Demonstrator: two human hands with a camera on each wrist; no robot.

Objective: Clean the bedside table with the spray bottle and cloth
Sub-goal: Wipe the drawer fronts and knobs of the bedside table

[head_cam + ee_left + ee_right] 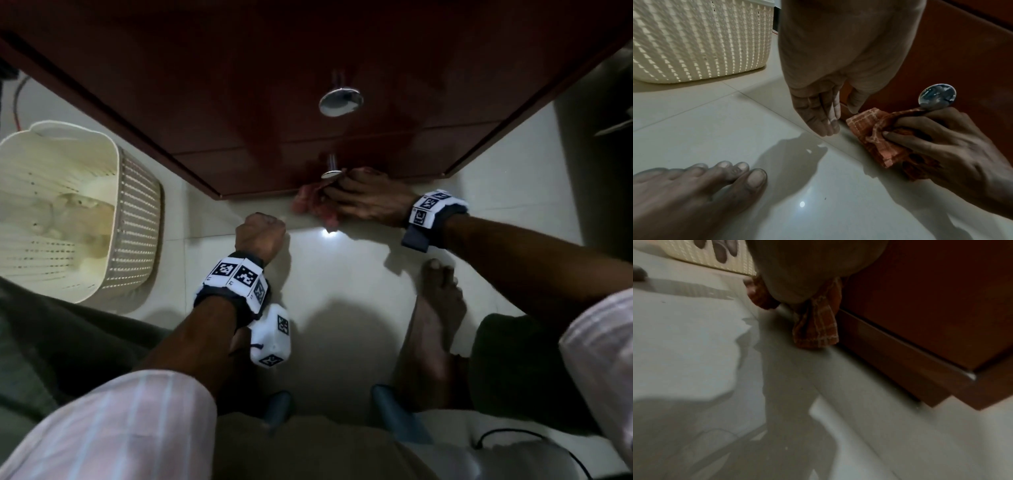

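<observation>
Nearest to the person, a bare foot (436, 308) stands on the pale tiled floor (342, 274). A little further, the left hand (260, 234) hangs over the floor with its fingers loosely curled, and it holds nothing. To its right, the right hand (363, 197) grips the orange checked cloth (877, 139); the fingers (920, 139) are curled round the bunched cloth, which comes out to the left of the hand and hangs under it near the floor. The hand presses the cloth at the lower knob (937, 97) of the dark red bedside table (308, 51). The upper knob (340, 101) is further. A cream basket (85, 212) stands to the left, apart from the table
</observation>
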